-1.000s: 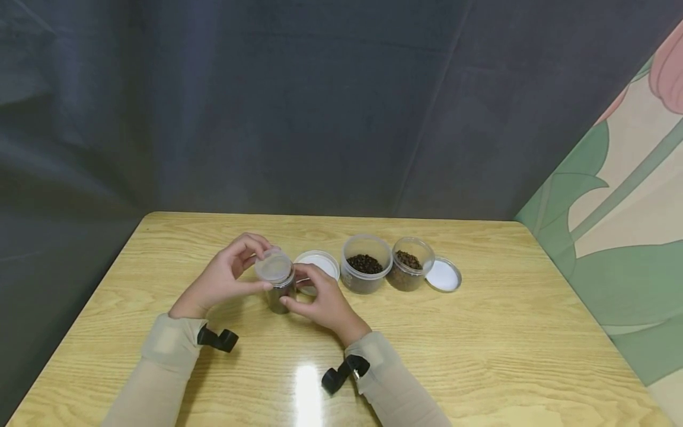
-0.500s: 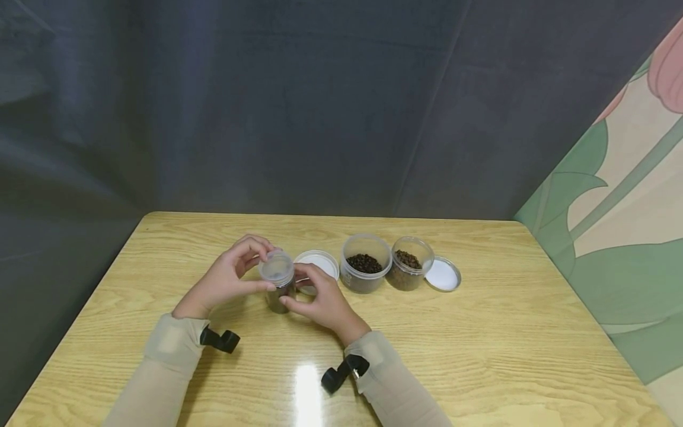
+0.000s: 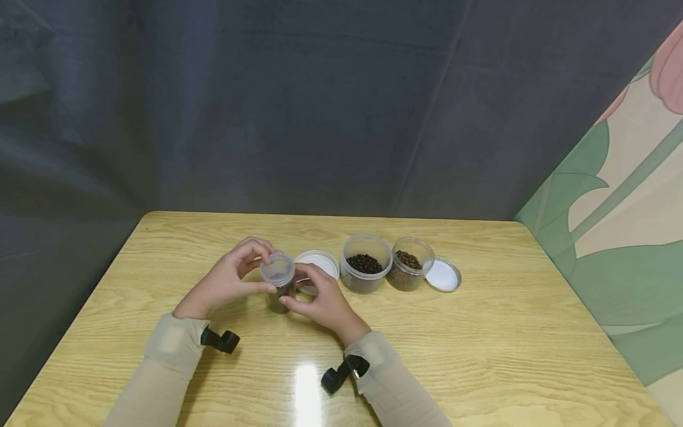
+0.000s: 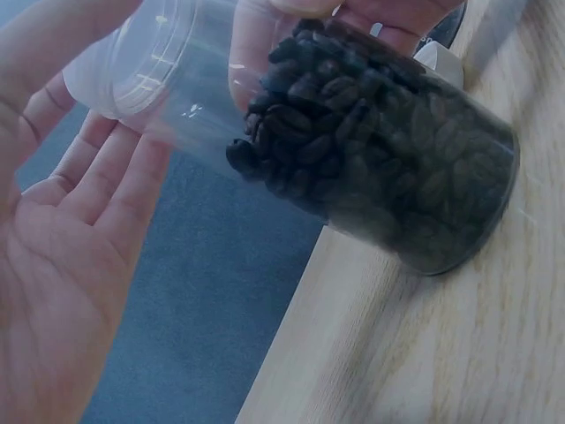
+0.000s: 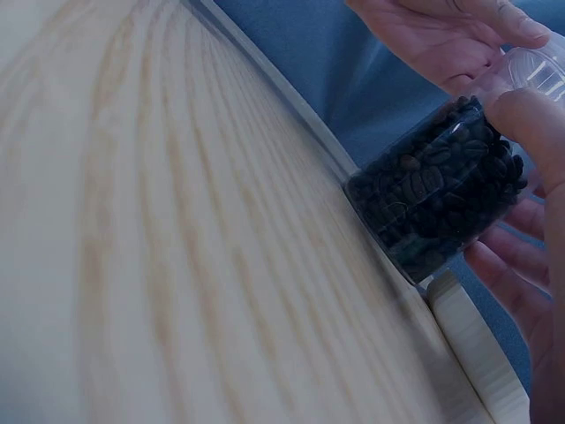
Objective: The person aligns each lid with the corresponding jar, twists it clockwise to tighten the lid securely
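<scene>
A clear jar (image 3: 278, 301) partly filled with dark coffee beans (image 4: 380, 150) stands upright at the left of the table. My right hand (image 3: 324, 302) grips its body between thumb and fingers. Over the jar's mouth sits a translucent plastic lid (image 3: 277, 268), which my left hand (image 3: 226, 280) holds by its edge with thumb and fingertips. In the left wrist view the lid (image 4: 93, 75) lines up with the jar's top. The beans show through the wall of the jar (image 5: 433, 190) in the right wrist view, its base at the tabletop.
Right of the jar, a white-faced lid (image 3: 319, 260) lies partly behind my right hand. Beside it stand a wide open tub (image 3: 360, 286) of dark beans and a smaller open jar (image 3: 404, 282) of browner bits. Another lid (image 3: 443, 274) lies by that jar. A dark curtain (image 3: 331, 118) hangs behind the table.
My left hand has shifted slightly right with the lid, bringing it from a tilt at the jar's left to over the mouth. My right hand keeps its grip in place.
</scene>
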### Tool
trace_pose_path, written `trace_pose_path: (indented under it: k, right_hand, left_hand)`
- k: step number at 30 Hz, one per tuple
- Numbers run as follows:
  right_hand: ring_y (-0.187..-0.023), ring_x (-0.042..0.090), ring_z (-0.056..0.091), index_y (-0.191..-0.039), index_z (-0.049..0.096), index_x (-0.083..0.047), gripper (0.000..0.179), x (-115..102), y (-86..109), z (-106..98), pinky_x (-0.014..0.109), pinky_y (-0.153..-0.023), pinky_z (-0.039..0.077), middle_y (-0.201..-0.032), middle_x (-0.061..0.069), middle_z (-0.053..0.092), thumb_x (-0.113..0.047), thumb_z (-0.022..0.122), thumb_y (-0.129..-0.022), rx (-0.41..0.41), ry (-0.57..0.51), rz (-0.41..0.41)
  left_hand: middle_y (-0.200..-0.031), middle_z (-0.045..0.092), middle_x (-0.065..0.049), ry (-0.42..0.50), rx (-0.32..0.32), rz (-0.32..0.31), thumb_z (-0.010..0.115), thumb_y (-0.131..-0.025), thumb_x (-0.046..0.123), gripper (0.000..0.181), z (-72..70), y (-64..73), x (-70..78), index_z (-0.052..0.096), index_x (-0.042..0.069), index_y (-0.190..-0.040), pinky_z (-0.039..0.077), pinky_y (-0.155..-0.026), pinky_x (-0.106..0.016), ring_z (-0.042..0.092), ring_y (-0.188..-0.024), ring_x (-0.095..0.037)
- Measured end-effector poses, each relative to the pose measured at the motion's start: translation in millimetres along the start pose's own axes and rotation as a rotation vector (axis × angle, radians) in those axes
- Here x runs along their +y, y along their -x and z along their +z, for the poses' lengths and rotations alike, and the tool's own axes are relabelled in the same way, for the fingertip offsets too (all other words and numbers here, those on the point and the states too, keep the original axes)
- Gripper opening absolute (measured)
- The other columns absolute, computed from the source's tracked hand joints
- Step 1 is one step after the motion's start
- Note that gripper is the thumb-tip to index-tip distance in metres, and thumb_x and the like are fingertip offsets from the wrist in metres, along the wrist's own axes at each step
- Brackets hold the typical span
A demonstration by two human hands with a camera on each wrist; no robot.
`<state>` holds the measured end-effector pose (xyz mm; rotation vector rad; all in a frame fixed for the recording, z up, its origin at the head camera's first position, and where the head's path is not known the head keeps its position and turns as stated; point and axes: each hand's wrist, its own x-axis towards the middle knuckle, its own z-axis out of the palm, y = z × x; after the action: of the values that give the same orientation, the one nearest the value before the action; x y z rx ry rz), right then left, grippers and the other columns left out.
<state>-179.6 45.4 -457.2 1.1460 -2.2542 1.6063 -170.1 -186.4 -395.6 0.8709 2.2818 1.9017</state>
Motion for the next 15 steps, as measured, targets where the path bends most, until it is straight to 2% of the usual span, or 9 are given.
trace_pose_path:
  k: [10,15]
  right_hand:
    - [-0.109,0.024,0.064,-0.132,0.058,-0.005,0.053,-0.1,0.6,-1.0,0.033,-0.093,0.058,-0.118,0.011,0.064,-0.006,0.083,-0.085,-0.013,-0.007,-0.007]
    - [-0.107,0.022,0.064,-0.131,0.059,-0.005,0.053,0.1,0.6,-1.3,0.032,-0.092,0.059,-0.116,0.011,0.064,-0.006,0.084,-0.084,-0.002,-0.009,0.002]
  left_hand:
    - [-0.13,0.05,-0.01,-0.002,-0.014,-0.002,0.082,-0.08,-0.005,0.04,-1.5,1.2,-1.4,0.053,0.005,-0.106,0.042,-0.111,-0.023,0.052,-0.127,-0.015]
    - [-0.133,0.05,-0.011,-0.007,-0.003,0.026,0.077,-0.086,-0.006,0.04,-4.4,1.7,-2.2,0.052,0.0,-0.117,0.046,-0.107,-0.025,0.052,-0.125,-0.015]
